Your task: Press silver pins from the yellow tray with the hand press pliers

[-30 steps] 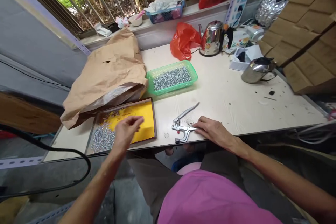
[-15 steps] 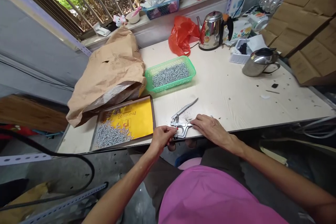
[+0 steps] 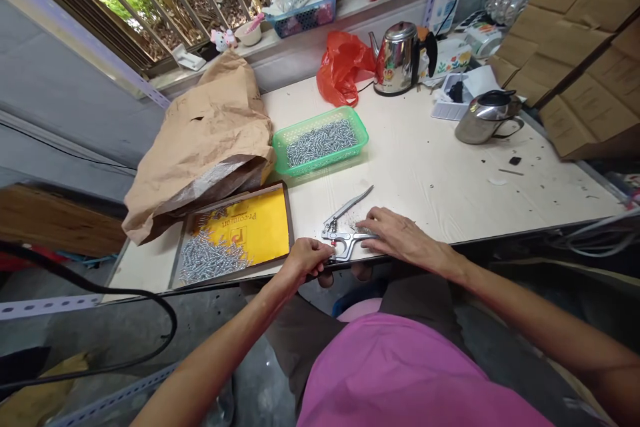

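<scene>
Silver snap-fastener pliers [image 3: 344, 237] lie at the table's front edge, their handles spread apart and a spring between them. My right hand [image 3: 395, 235] is over the lower handle, with curled fingers holding it and the index finger raised a little. At the jaw end, my left hand [image 3: 307, 257] is closed in a pinch. What it pinches is too small and covered to make out. Left of it lies a shallow tray [image 3: 289, 220] with a yellow sheet and a heap of small metal pins [image 3: 213, 260]. Behind the pliers stands a green basket [image 3: 364, 137] of similar metal pieces.
A crumpled brown paper bag [image 3: 200, 137] rests behind the tray. Toward the back are a red plastic bag [image 3: 340, 67], a steel kettle [image 3: 399, 63] and a steel pot [image 3: 483, 121]. Small scraps dot the right side. Cardboard [image 3: 565, 47] leans at far right.
My right hand has shifted on the lower handle, and its fingers have loosened and lifted slightly. My left hand keeps its pinch by the jaw. The view has turned slightly.
</scene>
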Demonstrator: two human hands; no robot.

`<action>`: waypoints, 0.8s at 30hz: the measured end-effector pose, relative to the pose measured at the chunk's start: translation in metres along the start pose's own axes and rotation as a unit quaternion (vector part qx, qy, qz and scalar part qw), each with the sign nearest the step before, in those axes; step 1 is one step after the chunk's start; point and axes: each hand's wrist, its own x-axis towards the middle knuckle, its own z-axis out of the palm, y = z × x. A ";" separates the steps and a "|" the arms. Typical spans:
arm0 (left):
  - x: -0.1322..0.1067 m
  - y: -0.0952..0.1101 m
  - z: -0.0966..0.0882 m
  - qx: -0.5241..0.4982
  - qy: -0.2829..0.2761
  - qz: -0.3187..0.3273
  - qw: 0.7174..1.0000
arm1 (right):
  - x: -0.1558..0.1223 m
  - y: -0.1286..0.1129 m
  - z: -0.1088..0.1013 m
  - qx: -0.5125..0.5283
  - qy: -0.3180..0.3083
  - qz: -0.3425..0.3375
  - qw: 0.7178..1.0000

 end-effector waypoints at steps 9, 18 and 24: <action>0.000 -0.004 0.004 -0.011 0.015 -0.012 1.000 | 0.037 0.044 -0.011 -0.089 -0.073 -0.048 0.992; -0.005 -0.001 0.005 -0.031 0.016 -0.021 0.999 | 0.027 0.022 -0.014 -0.098 -0.057 -0.049 0.992; -0.007 -0.002 0.007 -0.035 0.026 -0.012 0.999 | 0.019 0.010 -0.010 -0.124 -0.066 0.008 0.990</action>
